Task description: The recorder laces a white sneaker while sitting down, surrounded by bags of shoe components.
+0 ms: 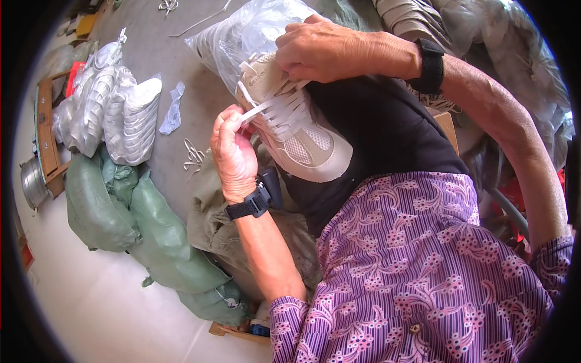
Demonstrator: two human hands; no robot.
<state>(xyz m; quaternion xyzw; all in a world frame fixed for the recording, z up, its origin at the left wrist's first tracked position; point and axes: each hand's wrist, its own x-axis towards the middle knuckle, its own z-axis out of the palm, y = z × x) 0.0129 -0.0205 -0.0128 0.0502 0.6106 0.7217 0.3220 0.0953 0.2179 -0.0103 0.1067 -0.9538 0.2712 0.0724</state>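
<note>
A white and beige sneaker (305, 148) rests on my lap over dark cloth, its toe pointing toward me and its tongue (261, 77) away. White shoelace (285, 115) criss-crosses its front. With fingers pinched, my left hand (233, 148) grips a flat stretch of lace at the shoe's left side. My right hand (324, 51) is closed over the shoe's upper right side, by the collar and the top eyelets. Its fingertips seem to hold lace there, though they are partly hidden behind the hand.
A clear plastic bag (260, 27) lies just beyond the shoe. Bagged stacks of white shoe parts (130, 115) stand at left, above green sacks (163, 230). Loose laces (193, 154) and a plastic scrap (173, 109) lie on the grey surface. More bagged bundles (502, 48) crowd the far right.
</note>
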